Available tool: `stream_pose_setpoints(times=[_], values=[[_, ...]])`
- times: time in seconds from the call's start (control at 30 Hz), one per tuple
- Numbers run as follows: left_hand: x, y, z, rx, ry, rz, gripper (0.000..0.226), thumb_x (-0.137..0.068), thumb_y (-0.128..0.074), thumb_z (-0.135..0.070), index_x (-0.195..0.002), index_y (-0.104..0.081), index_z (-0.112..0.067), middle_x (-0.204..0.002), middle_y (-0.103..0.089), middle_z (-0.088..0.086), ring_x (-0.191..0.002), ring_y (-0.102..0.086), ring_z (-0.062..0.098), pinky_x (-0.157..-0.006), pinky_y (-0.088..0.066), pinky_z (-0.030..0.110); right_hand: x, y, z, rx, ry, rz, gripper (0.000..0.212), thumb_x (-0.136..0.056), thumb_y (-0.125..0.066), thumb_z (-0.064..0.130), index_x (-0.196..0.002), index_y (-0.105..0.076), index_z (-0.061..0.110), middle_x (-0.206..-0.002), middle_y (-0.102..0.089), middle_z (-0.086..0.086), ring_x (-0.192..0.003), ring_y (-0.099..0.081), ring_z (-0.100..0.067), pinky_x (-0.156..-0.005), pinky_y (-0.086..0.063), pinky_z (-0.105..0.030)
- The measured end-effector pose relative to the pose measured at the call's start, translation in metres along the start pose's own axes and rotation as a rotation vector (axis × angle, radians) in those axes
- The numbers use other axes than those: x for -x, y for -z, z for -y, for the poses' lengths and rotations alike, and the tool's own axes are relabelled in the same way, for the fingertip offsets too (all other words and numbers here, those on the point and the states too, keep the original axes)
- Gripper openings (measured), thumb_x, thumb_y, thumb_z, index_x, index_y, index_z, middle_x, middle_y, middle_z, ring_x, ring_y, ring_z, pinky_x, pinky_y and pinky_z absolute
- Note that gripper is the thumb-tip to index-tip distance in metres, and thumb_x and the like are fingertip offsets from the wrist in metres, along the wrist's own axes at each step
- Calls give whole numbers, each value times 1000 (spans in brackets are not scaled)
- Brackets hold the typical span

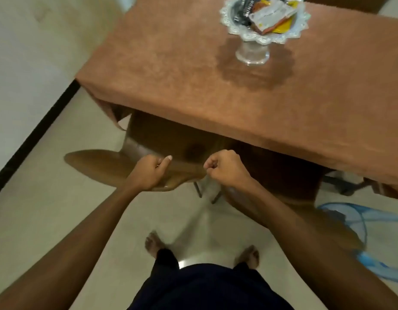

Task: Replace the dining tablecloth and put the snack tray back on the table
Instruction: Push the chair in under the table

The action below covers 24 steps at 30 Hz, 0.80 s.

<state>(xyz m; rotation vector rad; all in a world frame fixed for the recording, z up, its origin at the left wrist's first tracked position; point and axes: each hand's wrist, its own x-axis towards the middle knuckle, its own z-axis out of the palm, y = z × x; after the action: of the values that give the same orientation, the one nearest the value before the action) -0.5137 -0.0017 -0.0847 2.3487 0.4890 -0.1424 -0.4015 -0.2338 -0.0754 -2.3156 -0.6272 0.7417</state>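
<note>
Head cam, looking straight down. Pale tiled floor [59, 209] under both hands, and off to the left of the left hand [148, 173] there's a light wall [25, 63] with a dark skirting strip [36, 135] along the bottom. Beyond both hands the brown tablecloth [193, 74] is spread flat, with its edge hanging down just past the knuckles.

The snack tray [235, 30], a silvery dish with a scalloped rim on a clear pedestal, stands on the cloth well beyond the right hand [227, 168]. It's holding a pile of snack packets [269, 19]: black, white, orange and yellow ones.

The left hand is wrapped over the top of a wooden chair [99, 162] back, thumb sticking up. The right hand is balled into a fist right at the other end of that chair back. It's too blurry to tell if it's actually got hold of anything. A second chair [283, 175] is tucked in under the right forearm, and some blue wire thing [350, 205] sits on the floor to the right of it. Bare feet [154, 242] show below both hands.
</note>
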Motion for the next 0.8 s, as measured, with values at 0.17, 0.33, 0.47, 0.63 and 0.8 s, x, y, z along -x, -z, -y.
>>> stream_pose_setpoints(times=[0.17,0.33,0.47,0.63,0.8], values=[[22,85,101,409,86,-129,61,-102,-48,-41,-45,-47,-20,-41,-43,-5,-37,-43,12,-43,-39,26,-55,-98,117,23,15,51,15,-88,-74,16,-82,-75,30,-82,-70,16,-79,-64,4,-66,-46,-9],[38,135,181,336,157,-149,65,-103,-48,-36,-41,-44,-17,-38,-45,-6,-40,-45,11,-53,-40,32,-96,-168,204,80,27,55,12,-87,-73,17,-88,-79,27,-83,-72,17,-78,-65,4,-79,-51,-17],[45,169,258,293,277,-105,60,-103,-46,-39,-51,-40,-10,-49,-38,8,-46,-37,21,-54,-38,39,-136,-211,261,81,29,56,14,-91,-71,14,-98,-78,23,-91,-73,13,-86,-68,-3,-90,-57,-30],[33,195,342,256,445,-70,59,-102,-46,-43,-51,-39,-12,-49,-42,7,-47,-42,21,-54,-38,32,-203,-248,303,-14,-39,32,11,-89,-74,16,-93,-78,24,-89,-73,12,-88,-69,-5,-91,-59,-38],[-22,247,416,156,515,8,59,-102,-45,-40,-49,-34,-15,-44,-35,-1,-41,-35,15,-48,-28,27,-293,-302,358,7,18,69,11,-84,-75,17,-92,-80,22,-83,-73,14,-88,-71,-9,-91,-56,-29]])
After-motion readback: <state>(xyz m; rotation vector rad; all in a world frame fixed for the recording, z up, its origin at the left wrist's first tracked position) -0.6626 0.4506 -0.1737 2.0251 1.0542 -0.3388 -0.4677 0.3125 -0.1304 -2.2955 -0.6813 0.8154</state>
